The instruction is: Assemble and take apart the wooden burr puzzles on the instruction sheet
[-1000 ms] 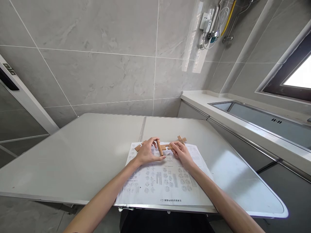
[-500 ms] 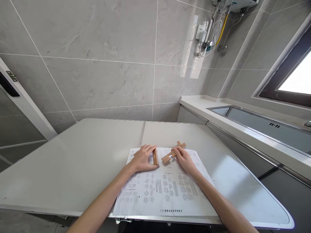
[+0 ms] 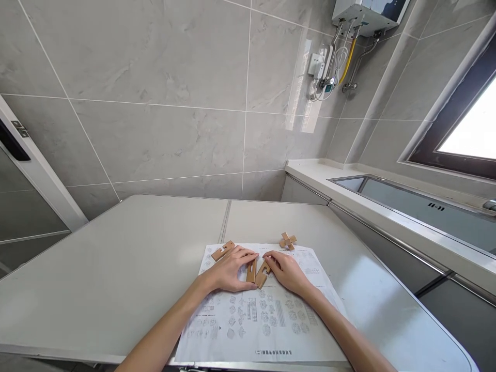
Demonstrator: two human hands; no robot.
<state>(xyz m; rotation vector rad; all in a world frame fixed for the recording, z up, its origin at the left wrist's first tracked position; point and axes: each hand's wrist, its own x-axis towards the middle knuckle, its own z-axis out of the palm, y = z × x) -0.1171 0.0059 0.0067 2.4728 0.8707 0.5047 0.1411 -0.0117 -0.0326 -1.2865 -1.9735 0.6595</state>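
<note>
Gripping a slotted wooden piece (image 3: 251, 272) and a notched wooden piece (image 3: 262, 277) over a printed sheet (image 3: 259, 341)

The sheet is spread along the near edge of a white table (image 3: 155, 263), its small diagrams too fine to be read. Over its far half, the slotted wooden piece is held lengthwise by the left hand (image 3: 231, 271), with the thumb set at the near end and the fingers at the far end. Just beside it, the notched wooden piece is pinched at its upper end by the fingertips of the right hand (image 3: 287, 271) and tilted; whether the two pieces are touching cannot be told. Past the left hand, a loose grooved block (image 3: 221, 252) is partly hidden. An interlocked wooden burr puzzle (image 3: 287, 241) is placed at the sheet's far edge, beyond the right hand. To the right, a sink (image 3: 411, 205) is set into a pale counter (image 3: 304, 166). Farther off, a water heater (image 3: 370, 18) is mounted on the grey tiled wall (image 3: 163, 139).
</note>
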